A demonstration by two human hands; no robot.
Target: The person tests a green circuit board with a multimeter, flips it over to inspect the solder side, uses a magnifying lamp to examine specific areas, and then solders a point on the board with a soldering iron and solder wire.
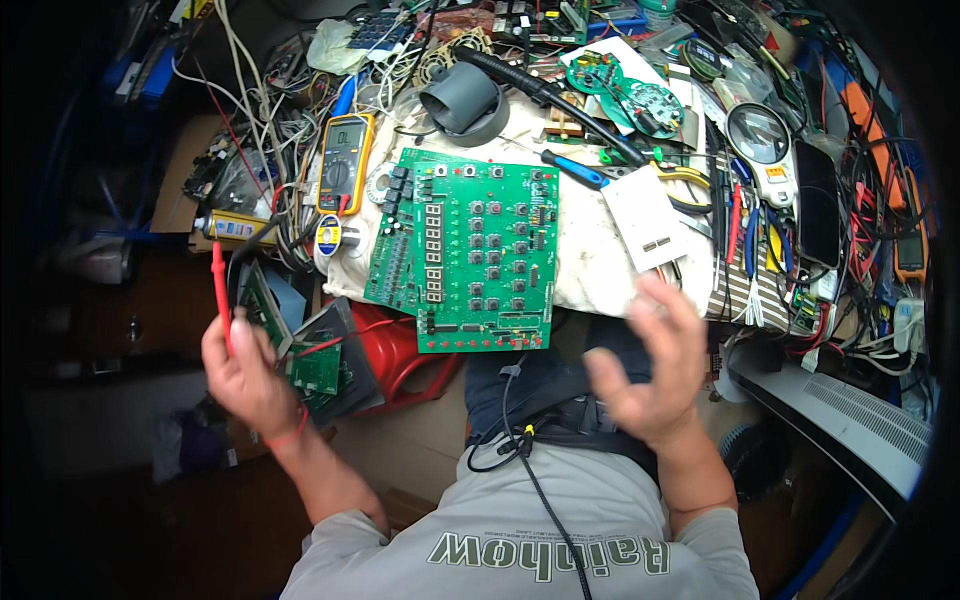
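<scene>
The left hand (pixel 240 365) pinches a red test probe (pixel 221 285); a green circuit board (pixel 488 250), likely light, stiff and fragile, best held by its edges, overhangs the pale cloth (pixel 588 265); the right hand (pixel 660 370) spreads empty.

Ahead of you: grey cylinder (pixel 462 100), round green boards (pixel 648 104), black hose (pixel 540 88) between. Your right: magnifier (pixel 758 133) beside black phone (pixel 818 205).

Past the left hand (pixel 240 375), with its probe (pixel 220 285), lies a multimeter (pixel 345 160); past the right hand (pixel 660 365), pliers (pixel 690 175); between, overlapping circuit boards (pixel 487 225).
</scene>
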